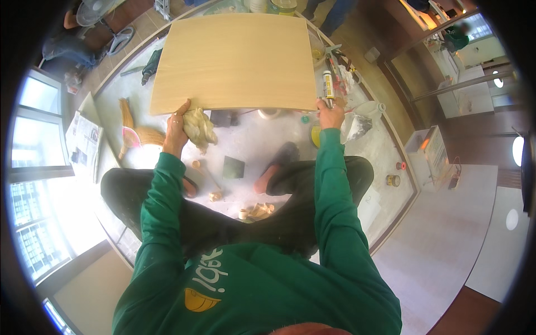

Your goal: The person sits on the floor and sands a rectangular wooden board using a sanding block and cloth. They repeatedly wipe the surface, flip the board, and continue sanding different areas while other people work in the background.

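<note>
A wood-grain panel [234, 63], light tan, spans the area before me. My left hand [178, 125] grips its near left corner, thumb on the top face, with a crumpled yellowish cloth [200, 129] hanging beside the fingers. At the near right corner my right hand [332, 114] holds the panel's edge. A sealant cartridge [328, 83] lies just beyond the right hand; whether the fingers touch it, I cannot tell. The panel's underside and what is beneath it are hidden.
A power drill [151, 67] and a straw brush [144, 136] lie to the left. Tools [335, 63] and a white bottle [370, 109] are at the right. Between my legs are a dark square sheet [233, 167] and crumpled paper [262, 210]. Other people stand beyond the board.
</note>
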The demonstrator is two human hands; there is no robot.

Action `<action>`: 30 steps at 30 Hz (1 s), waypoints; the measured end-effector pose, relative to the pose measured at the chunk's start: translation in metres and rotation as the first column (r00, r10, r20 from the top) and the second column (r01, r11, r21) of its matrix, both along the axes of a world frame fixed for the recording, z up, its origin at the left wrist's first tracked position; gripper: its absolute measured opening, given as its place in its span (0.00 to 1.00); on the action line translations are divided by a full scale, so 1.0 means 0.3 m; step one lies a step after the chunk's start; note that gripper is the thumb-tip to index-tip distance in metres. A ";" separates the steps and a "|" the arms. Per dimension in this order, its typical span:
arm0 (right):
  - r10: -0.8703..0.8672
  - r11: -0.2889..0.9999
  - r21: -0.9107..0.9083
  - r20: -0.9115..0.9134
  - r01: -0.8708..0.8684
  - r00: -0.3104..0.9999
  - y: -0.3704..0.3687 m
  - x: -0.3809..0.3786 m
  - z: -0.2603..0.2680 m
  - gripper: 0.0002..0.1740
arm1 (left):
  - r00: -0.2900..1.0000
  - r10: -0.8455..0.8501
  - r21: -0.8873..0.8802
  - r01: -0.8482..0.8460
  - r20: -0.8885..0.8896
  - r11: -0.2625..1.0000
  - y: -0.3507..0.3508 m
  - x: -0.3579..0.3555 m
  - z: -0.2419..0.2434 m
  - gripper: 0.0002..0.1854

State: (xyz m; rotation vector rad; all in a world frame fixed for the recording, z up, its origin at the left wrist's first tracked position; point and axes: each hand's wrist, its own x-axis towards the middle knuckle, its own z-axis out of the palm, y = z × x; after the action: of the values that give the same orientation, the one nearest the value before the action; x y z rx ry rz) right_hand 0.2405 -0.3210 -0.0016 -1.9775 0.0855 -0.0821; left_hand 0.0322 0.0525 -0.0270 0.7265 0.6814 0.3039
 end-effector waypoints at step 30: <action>0.037 0.829 0.555 -0.170 0.065 0.985 0.184 -0.150 -0.176 0.18 | 0.906 0.420 0.333 -0.413 0.053 0.848 0.281 -0.162 -0.142 0.13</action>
State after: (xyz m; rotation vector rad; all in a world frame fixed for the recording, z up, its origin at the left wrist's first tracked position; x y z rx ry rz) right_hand 0.1955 -0.2660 -0.0544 -1.3873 0.2136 0.1003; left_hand -0.0164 0.1368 -0.0696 0.9059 0.8182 0.8320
